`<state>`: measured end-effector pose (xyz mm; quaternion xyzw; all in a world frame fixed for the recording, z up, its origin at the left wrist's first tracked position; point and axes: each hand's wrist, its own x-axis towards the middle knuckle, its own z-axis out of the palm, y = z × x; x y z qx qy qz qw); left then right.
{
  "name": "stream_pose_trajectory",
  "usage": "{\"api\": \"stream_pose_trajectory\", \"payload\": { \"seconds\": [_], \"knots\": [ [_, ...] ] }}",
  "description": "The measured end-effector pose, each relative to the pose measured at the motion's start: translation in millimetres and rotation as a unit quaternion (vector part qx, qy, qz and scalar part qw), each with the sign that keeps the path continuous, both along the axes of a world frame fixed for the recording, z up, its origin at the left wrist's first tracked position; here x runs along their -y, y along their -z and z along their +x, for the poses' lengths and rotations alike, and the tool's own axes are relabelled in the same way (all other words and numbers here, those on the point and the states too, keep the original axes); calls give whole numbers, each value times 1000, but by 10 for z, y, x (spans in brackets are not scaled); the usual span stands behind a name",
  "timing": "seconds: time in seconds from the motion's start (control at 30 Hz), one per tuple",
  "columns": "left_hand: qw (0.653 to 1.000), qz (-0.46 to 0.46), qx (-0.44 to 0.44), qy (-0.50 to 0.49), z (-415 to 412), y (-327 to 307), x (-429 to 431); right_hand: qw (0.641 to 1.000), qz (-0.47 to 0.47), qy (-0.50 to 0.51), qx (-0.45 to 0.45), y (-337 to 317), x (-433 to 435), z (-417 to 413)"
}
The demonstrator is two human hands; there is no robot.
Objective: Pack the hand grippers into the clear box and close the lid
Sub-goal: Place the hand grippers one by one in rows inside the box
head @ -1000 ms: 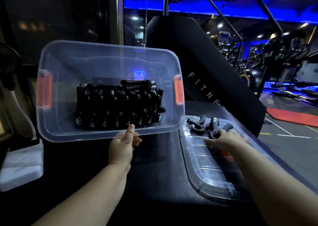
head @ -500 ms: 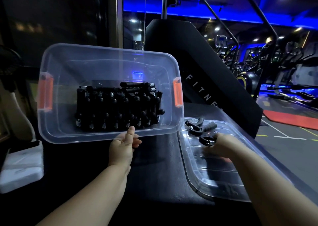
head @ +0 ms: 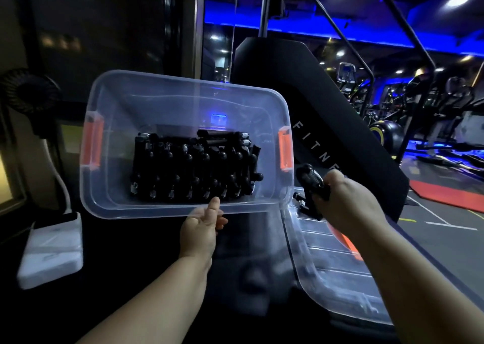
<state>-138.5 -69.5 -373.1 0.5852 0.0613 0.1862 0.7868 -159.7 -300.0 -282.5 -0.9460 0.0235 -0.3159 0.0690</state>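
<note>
Only writing I can read is "FITNE" in white on the black machine panel [head: 317, 144] behind. Left hand [head: 200, 232] pinches the near rim of the tilted clear box [head: 162, 100], which has a packed pile [head: 193, 168] of black grippers inside. Right hand [head: 345, 199] clutches more hand grippers [head: 311, 178] just above the lid [head: 327, 260], which lies at the right edge of the dark tabletop [head: 248, 265]. Blue-lit gym all around

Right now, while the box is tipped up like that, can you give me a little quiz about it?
1. True or false: the clear box is empty.
2. The right hand holds: A a hand gripper, B a bottle, C nothing.
3. Fill in: the box's side latches are coloured ____.
Key: 1 false, it holds many black grippers; 2 A; 3 orange.
</note>
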Motion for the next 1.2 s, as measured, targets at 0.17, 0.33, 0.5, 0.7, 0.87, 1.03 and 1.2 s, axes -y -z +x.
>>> {"api": "stream_pose_trajectory", "payload": {
  "seconds": [0.17,0.33,0.5,0.7,0.87,1.03,1.2],
  "knots": [
    [1000,-18,-7,-8,18,4,-21,990,-20,-77,113,-226,-306,-79],
    [999,-31,-32,-16,64,34,-59,964,-68,-143,215,-335,-588,104],
    [997,-69,-16,-26,47,36,-101,942,-80,-226,236,-422,-943,350],
    [988,-100,13,-120,11,8,-163,938,-135,-244,204,-555,-1414,646],
    [979,-170,5,-108,6,45,-169,945,-139,-266,132,-665,-1813,932],
    [979,-182,16,-93,17,44,-174,945,-179,-260,88,-783,-2210,1216],
    [980,-183,15,-83,18,61,-175,936,-240,-245,84,-788,-2559,1416]
  ]
}}
